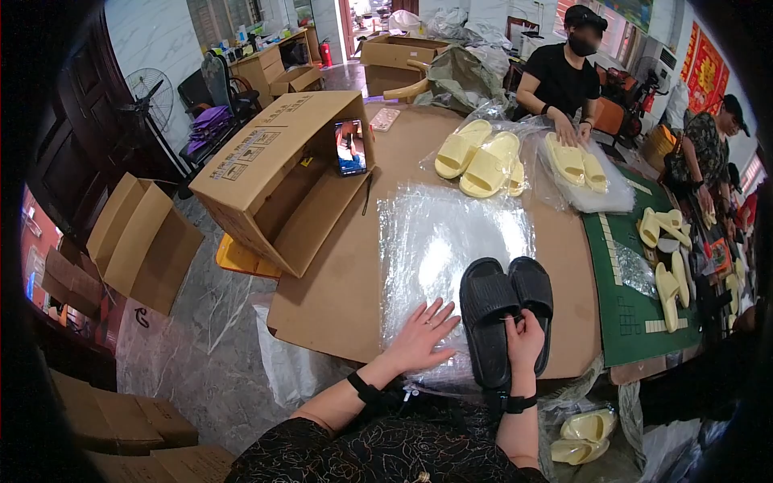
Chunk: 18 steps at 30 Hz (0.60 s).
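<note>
A pair of black slide sandals stands toe-away at the near right of the cardboard-covered table. My right hand grips the pair where the two straps meet, fingers closed. Beside it, my left hand lies spread over a stack of clear plastic bags, fingers apart and holding nothing. The sandals overlap the right edge of that shiny stack. Beyond the bags sit pale yellow slides, partly on clear plastic.
An open cardboard box lies on its side at the left, with a phone at its mouth. Across the table a person handles bagged yellow slides. A green mat at the right bears more slides; others lie in a sack below.
</note>
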Motion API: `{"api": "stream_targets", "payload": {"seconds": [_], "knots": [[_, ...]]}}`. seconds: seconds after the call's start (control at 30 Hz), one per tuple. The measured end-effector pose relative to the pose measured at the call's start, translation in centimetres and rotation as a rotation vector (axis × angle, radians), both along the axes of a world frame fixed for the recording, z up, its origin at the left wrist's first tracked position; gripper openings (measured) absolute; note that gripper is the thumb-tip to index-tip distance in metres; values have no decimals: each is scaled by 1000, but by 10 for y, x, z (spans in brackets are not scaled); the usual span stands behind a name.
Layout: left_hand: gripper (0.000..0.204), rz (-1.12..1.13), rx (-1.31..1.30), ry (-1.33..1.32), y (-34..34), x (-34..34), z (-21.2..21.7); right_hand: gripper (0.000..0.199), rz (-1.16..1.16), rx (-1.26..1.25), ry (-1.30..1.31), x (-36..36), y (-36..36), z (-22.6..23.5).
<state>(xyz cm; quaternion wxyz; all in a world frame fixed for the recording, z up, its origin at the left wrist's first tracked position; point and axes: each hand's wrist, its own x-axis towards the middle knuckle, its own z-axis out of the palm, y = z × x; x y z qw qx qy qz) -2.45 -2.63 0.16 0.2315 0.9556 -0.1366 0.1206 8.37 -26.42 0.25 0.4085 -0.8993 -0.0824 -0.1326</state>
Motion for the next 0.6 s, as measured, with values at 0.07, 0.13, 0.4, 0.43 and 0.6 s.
{"api": "stream_targets", "payload": {"seconds": [0.07,0.13,0.4,0.43,0.6], "knots": [[69,0,-6,-3,0,0,0,36,2,-3,-1,0,0,1],[69,2,0,-3,0,0,-1,36,4,-5,-1,-1,0,2],[70,1,14,9,1,0,0,36,-3,3,13,0,0,0],[70,1,22,17,1,0,1,36,-4,3,13,1,0,-1],[70,-3,19,13,1,0,-1,36,0,-4,3,0,-1,-2]]}}
